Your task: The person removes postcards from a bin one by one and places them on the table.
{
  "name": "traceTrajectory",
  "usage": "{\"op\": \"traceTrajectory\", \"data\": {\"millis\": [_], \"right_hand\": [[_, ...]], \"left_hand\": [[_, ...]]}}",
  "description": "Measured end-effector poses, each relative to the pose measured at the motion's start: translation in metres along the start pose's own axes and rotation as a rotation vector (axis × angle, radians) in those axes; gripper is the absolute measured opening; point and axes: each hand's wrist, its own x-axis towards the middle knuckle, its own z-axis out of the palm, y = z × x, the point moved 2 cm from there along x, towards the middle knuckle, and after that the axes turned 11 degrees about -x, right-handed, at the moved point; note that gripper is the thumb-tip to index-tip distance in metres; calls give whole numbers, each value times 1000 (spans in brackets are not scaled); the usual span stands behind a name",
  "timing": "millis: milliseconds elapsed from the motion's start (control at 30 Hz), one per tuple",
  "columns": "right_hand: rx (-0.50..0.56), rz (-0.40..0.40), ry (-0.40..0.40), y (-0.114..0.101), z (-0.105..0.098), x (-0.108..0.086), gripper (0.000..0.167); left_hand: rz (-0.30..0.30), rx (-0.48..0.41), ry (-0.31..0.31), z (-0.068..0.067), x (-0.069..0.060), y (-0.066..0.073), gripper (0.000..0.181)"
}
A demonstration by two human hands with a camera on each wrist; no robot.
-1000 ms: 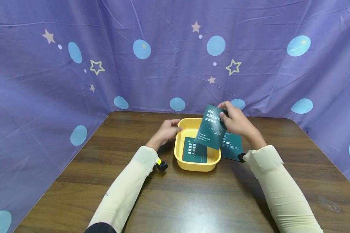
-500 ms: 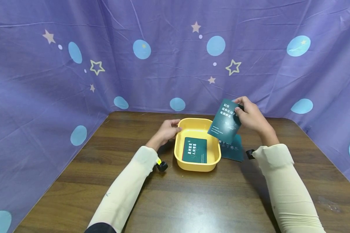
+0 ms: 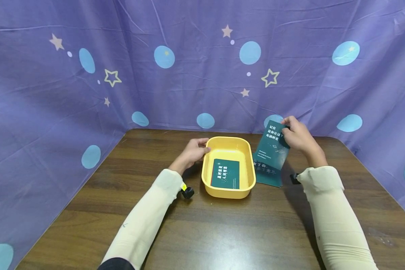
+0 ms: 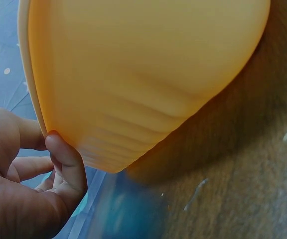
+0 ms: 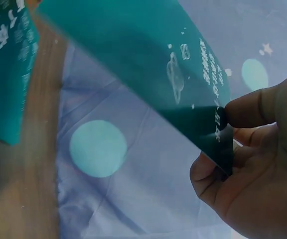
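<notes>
My right hand (image 3: pixel 298 135) pinches a dark green card (image 3: pixel 272 144) with white lettering by its upper right edge. That card is tilted above another green card (image 3: pixel 269 177), which lies on the table just right of a yellow plastic tray (image 3: pixel 228 193). In the right wrist view the thumb and fingers grip the held card (image 5: pixel 148 64) on both faces. A third green card (image 3: pixel 225 174) lies flat inside the tray, with a thin red edge showing at its left. My left hand (image 3: pixel 191 153) pinches the tray's left rim, thumb and fingers on either side of the wall (image 4: pixel 103 99).
The brown wooden table (image 3: pixel 202 232) carries the tray and cards. A purple curtain (image 3: pixel 189 93) with stars and blue dots hangs along its back and left. Both sleeves are cream, with a small black camera (image 3: pixel 188 192) at the left wrist.
My right hand has carried its card rightward from over the tray to above the card on the table, lowering it a little at the end. The left hand and tray stay put.
</notes>
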Motion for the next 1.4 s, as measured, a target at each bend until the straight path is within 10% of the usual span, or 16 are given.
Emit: {"op": "traceTrajectory", "data": {"millis": [633,1400], "right_hand": [[-109,-27,-230,32,41,8,25],[-205,-186,-397,36,72,11,59]], "left_hand": [[-20,3,13,-1,0,2,56],[-25,27,9,-1,0,0,56]]}}
